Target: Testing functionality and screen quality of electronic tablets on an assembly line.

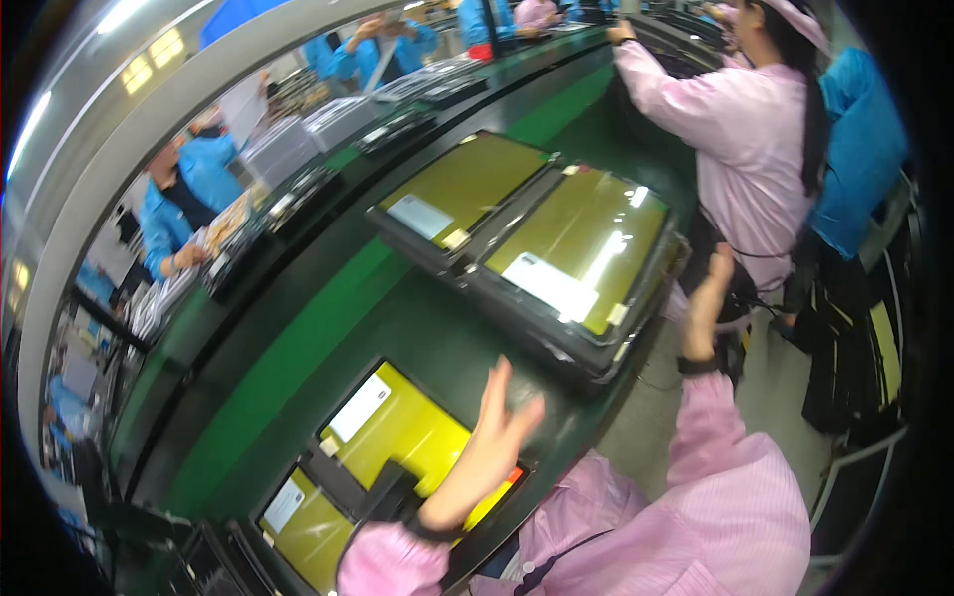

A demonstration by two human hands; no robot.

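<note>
My left hand (487, 437) is raised with fingers spread, empty, hovering over the right edge of a yellow-green flat panel (402, 427) in a black tray on the green conveyor belt (298, 348). My right hand (708, 303) is lifted in the air to the right of the belt, fingers together and extended, holding nothing, near the corner of another tray with a yellow-green panel (586, 243). Both arms wear pink striped sleeves.
A third panel tray (462, 184) lies further along the belt, and a fourth (298, 517) sits nearest me. A person in pink (745, 129) stands ahead on the right. People in blue (179, 199) work across the belt by stacked trays.
</note>
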